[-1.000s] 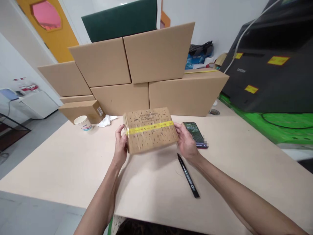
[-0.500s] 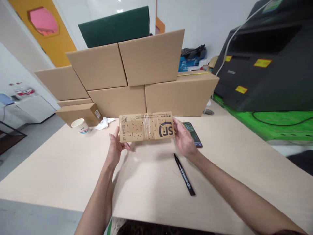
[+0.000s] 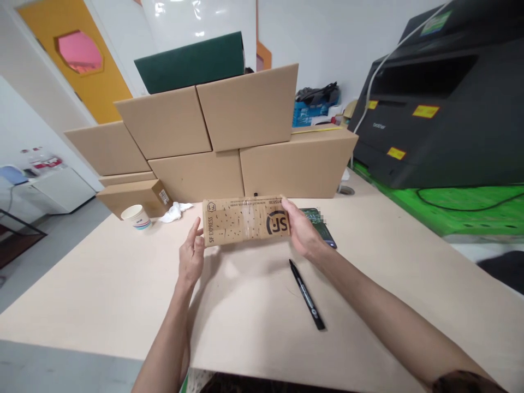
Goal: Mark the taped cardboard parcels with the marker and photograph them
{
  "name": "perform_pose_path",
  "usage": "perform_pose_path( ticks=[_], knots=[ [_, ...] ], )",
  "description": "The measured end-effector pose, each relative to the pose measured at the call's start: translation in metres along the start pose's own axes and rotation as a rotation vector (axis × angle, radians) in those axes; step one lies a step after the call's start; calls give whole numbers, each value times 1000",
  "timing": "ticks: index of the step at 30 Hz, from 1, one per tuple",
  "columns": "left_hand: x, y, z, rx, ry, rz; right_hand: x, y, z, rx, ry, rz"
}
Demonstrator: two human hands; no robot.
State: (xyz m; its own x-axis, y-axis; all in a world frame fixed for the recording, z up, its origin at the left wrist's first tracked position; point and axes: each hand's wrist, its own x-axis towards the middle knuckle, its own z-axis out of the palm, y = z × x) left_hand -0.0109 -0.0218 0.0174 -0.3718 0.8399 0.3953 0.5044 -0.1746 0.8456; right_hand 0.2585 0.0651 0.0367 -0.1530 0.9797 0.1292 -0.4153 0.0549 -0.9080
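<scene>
A small brown SF Express carton with clear tape round its middle is held up over the table. My right hand grips its right end, thumb on the upper corner. At the carton's left end is my left hand, fingers apart and bent; whether they touch the carton is hard to tell. A black marker lies on the table below the carton. Partly behind my right hand lies a dark phone.
Large cardboard boxes are stacked behind, a dark green box on top. A paper cup and crumpled tissue are at the left, a tape roll at the back right. A black printer stands at the right.
My left hand has loosened from the carton's left end and its fingers have come out from under it. My right thumb has moved onto the upper edge. The camera view has shifted slightly.
</scene>
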Motion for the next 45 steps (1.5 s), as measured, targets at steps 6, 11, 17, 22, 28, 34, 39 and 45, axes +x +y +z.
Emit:
perform_pose_path(
  ticks=[6,11,17,22,28,34,39,45],
  knots=[
    [7,-15,-9,122,148,-180,-7,8,8,-53,-55,-85],
    [3,-17,-8,111,108,-123,-12,4,4,-49,-88,-214],
    [-1,-3,2,148,31,-30,-19,-5,9,-97,-80,-161],
    [2,-3,3,190,88,-109,-22,-7,13,-141,-128,-80],
    [6,-11,6,-11,145,-133,-22,-1,15,-134,-172,-5],
    [4,-9,7,-54,64,-164,-28,-3,18,-181,-226,-100],
    [3,-7,3,-35,184,-229,-33,-16,10,-362,-278,-301],
    [1,-1,10,-219,157,-403,-36,-24,8,-520,-308,-598]
  ],
)
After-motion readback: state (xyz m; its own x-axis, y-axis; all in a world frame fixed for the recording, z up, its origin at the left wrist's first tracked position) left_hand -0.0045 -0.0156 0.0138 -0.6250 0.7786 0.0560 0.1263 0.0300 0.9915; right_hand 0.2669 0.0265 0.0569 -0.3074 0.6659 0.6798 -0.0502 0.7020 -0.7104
